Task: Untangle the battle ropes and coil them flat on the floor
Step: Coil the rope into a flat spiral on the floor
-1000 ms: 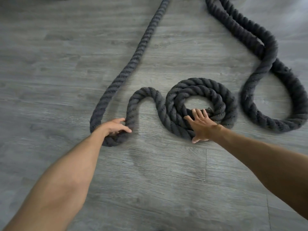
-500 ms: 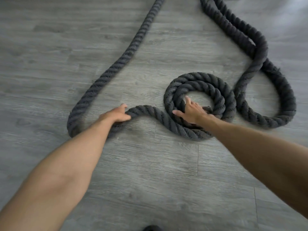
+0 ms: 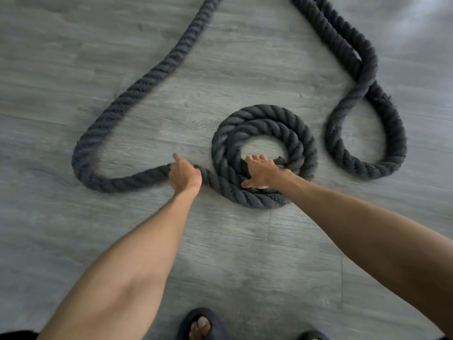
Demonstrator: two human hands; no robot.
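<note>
A thick dark grey battle rope lies on the grey wood-look floor. Part of it is wound into a flat coil (image 3: 264, 133) of about two turns at the middle. My right hand (image 3: 262, 171) presses down on the coil's near inner turns, by the black taped rope end (image 3: 279, 161). My left hand (image 3: 183, 174) grips the free run of rope just left of the coil. From there the rope (image 3: 103, 146) bends in a wide loop to the left and runs off toward the top. A second loose loop (image 3: 367, 133) lies right of the coil.
My feet in dark sandals (image 3: 199, 325) stand at the bottom edge, close to the coil. Bare floor (image 3: 245, 253) lies between my feet and the rope. More rope (image 3: 326, 28) runs off the top right.
My left hand has slid along the rope to the right, close to the coil, flattening the small hump. The left loop has widened. My right hand stays on the coil.
</note>
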